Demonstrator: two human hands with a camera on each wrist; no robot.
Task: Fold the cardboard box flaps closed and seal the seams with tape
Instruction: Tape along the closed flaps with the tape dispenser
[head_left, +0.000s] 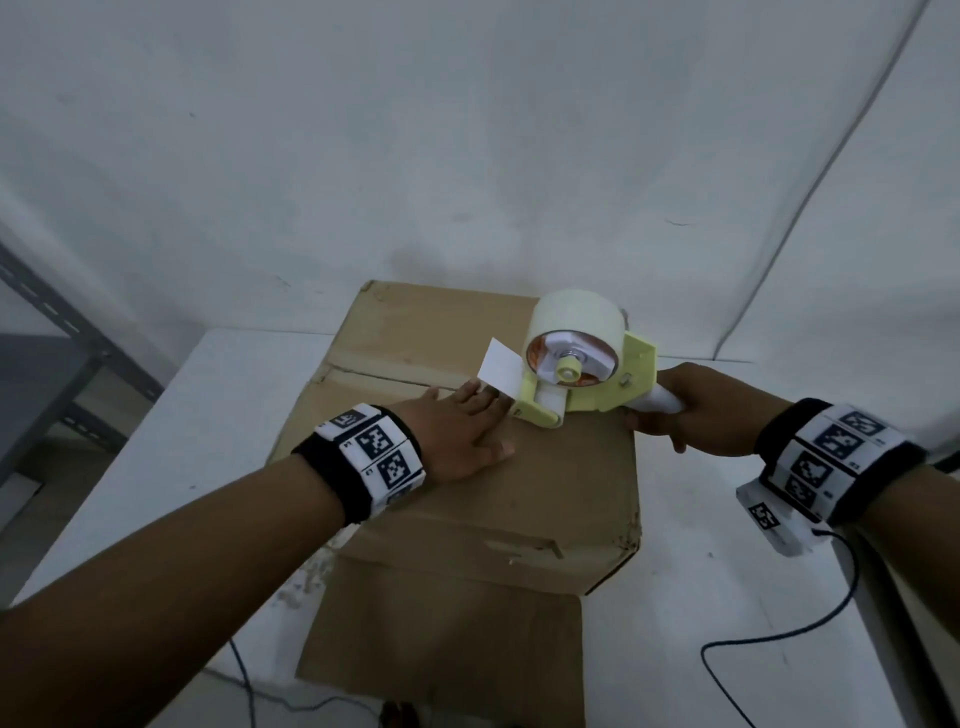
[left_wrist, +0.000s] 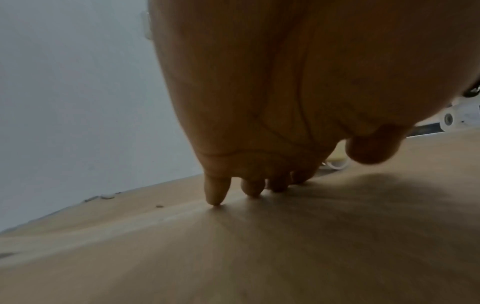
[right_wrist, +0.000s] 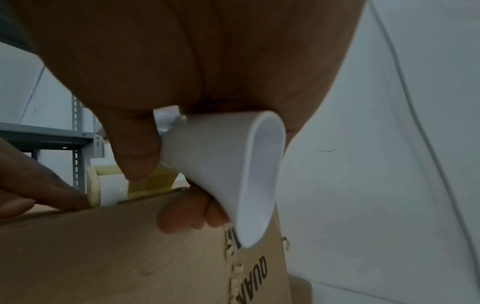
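Note:
A brown cardboard box (head_left: 415, 343) stands on a white table, its top flaps folded down with the seam running across the top. My left hand (head_left: 462, 431) lies flat on the top flap, fingers straight (left_wrist: 215, 195) and pressing beside the seam. My right hand (head_left: 691, 410) grips the white handle (right_wrist: 221, 164) of a yellow tape dispenser (head_left: 571, 364). The dispenser's front roller rests on the box top near its right edge, just ahead of my left fingertips. A loose white tab of tape (head_left: 498, 371) sticks up from its front.
The white table (head_left: 208, 426) runs left and right of the box, against a white wall. A grey metal shelf (head_left: 47, 364) stands at the left. A black cable (head_left: 810, 623) trails over the table at the right. A lower flap (head_left: 441, 649) hangs on the near side.

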